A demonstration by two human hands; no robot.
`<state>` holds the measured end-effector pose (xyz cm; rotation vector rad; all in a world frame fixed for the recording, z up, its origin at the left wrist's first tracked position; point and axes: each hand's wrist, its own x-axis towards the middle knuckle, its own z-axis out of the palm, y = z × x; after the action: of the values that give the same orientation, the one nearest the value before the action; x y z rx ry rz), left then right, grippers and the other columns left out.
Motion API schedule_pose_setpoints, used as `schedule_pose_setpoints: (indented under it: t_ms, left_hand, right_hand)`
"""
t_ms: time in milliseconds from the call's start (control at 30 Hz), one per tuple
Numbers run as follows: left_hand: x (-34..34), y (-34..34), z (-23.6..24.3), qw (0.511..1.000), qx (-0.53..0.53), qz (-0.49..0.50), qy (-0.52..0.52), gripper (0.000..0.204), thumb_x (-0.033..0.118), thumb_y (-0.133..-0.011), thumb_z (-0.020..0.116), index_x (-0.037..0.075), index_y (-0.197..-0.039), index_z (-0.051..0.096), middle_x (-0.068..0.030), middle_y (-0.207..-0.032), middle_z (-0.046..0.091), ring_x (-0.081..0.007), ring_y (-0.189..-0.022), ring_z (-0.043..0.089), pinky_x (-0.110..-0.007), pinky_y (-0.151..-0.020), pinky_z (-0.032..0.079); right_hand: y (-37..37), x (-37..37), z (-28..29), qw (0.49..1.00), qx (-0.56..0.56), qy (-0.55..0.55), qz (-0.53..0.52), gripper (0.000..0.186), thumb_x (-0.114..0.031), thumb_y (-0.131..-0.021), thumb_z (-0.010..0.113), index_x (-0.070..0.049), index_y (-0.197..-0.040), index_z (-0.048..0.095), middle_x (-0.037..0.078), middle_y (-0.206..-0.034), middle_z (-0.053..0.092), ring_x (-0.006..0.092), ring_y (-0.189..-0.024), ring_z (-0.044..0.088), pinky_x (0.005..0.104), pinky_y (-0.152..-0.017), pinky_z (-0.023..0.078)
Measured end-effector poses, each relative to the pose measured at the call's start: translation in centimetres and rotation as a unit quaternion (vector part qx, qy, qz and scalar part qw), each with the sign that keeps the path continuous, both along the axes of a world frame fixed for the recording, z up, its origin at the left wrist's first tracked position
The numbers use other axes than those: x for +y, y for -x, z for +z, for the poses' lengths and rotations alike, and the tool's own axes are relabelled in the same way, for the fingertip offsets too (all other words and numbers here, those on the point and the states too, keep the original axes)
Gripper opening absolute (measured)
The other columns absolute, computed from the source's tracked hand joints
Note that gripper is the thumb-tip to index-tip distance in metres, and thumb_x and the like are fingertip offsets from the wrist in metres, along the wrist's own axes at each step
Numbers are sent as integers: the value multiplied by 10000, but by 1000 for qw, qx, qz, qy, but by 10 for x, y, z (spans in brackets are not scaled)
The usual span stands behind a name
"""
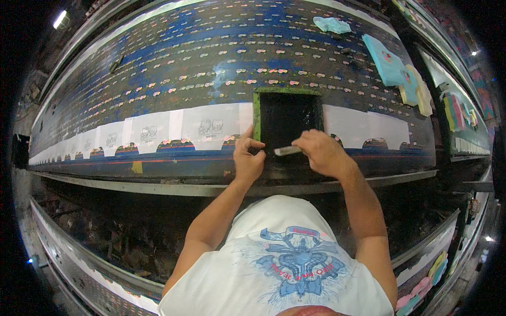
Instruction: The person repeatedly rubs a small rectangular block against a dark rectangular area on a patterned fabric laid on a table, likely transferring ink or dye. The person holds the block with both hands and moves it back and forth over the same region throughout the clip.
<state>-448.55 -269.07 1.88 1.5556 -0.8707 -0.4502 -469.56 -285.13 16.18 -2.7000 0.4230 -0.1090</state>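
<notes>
A dark screen-printing frame (256,113) with a green rim lies over the row of white fabric pieces, right in front of me. At its lower left edge is my left hand (249,158), its fingers curled around the rim and the thumb bent inward. My right hand (321,152) is closed on a short, pale squeegee (287,151), which is tilted over the near part of the frame's dark mesh. Left of the frame, a white fabric piece (211,126) carries a line drawing of two figures. Another white fabric piece (387,129), to the right, shows no drawing.
The long printing table (179,68) is covered in rows of small printed marks. Light-blue cloth (382,60) and yellow cloth (411,87) lie at its far right, with a small blue cloth (332,25) at the back. A metal rail (158,187) edges the near side.
</notes>
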Motion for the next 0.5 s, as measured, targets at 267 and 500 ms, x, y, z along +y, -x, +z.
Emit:
schedule_pose_setpoints:
  t_ms: [267,500]
  left_hand:
    - [-7,-21,8,999,20,-41,-25,250,-74,-906,738,15,-1135,783,-237,-1634,656,-318,-1460,663,-411,-1209,502]
    - [-6,-29,11,994,70,-72,-49,372,-152,-876,766,18,-1206,763,-192,-1662,630,-260,-1401,697,-345,-1111,570]
  right_hand:
    - [-72,-95,-14,997,-15,48,-61,370,34,-942,669,-58,-1281,785,187,-1205,764,416,-1214,704,513,-1078,564]
    - [-82,-87,-7,995,0,5,-101,444,54,-945,667,-104,-1339,798,193,-1236,780,419,-1240,710,516,-1089,564]
